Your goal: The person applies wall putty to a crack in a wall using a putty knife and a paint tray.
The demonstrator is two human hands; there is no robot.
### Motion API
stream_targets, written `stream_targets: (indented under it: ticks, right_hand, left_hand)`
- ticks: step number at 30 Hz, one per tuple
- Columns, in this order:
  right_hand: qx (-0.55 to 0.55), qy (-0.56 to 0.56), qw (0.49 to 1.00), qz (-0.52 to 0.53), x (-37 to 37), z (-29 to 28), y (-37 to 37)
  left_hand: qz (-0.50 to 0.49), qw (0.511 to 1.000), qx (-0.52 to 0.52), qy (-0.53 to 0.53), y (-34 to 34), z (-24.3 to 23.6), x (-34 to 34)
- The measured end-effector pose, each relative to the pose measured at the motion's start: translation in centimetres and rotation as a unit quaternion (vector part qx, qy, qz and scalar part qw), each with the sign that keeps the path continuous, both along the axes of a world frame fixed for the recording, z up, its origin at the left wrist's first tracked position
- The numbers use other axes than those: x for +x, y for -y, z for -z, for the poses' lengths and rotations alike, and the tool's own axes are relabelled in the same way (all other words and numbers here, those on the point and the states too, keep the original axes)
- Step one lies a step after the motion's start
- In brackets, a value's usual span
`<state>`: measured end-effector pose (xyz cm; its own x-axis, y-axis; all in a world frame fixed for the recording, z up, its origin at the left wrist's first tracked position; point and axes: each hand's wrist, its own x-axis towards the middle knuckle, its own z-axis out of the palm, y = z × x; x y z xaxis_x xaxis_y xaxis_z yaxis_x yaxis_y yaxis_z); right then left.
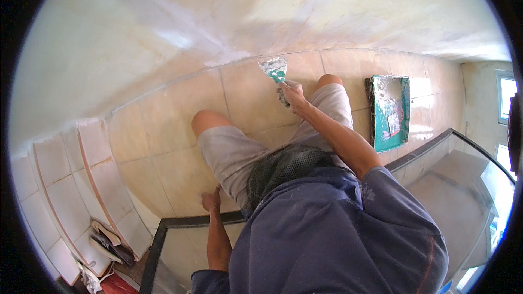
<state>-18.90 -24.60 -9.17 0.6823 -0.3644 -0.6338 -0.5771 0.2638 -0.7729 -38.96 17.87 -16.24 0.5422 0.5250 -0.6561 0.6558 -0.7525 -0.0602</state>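
Note:
My right hand [294, 97] is wrapped round the green handle of a putty knife [274, 69]. White filler smears cover the knife's wide blade, which points toward the foot of the wall. Low beside my left thigh, my left hand [211, 201] looks curled closed, with no tool showing in it. Whether it touches the tiles is hard to tell. To the right of my knees lies a green paint tray [400, 139], its inside and rim caked with dried paint or filler.
A patchy plastered wall [180, 27] rises ahead of the tan tiled floor [163, 130]. Tiled steps [113, 188] go down at the left, with shoes [111, 244] on them. Behind me stands a dark-framed glass railing [154, 250]. A window [506, 98] is at the far right.

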Motion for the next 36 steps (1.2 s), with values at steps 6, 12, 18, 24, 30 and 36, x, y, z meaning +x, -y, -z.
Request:
stream_targets:
  ticks: [6, 12, 18, 24, 30, 36]
  right_hand:
    - [0.051, -0.003, 0.998, 0.044, 2.4, 1.6, 0.1]
    - [0.058, -0.003, 0.997, 0.057, 2.7, -1.9, -0.5]
    - [0.076, 0.018, 0.995, 0.063, 2.7, -7.8, -0.7]
    - [0.088, 0.010, 0.994, 0.056, 5.0, -15.3, 0.2]
    - [0.202, 0.047, 0.977, 0.042, 8.3, -24.0, 3.7]
    - [0.090, 0.128, 0.986, -0.050, 1.5, -23.7, 3.1]
  left_hand:
    - [0.003, 1.000, 0.019, -0.002, 0.1, -0.1, -0.2]
    - [0.008, 0.999, 0.036, -0.017, -0.5, 0.5, -0.6]
    - [0.019, 0.999, 0.028, 0.004, 0.1, -0.5, -0.2]
    - [0.024, 0.999, 0.039, -0.026, -1.5, 2.4, -0.9]
    - [0.026, 0.999, 0.009, 0.027, -0.3, 0.4, -0.3]
    - [0.006, 1.000, 0.016, 0.021, 0.0, -0.5, -0.3]
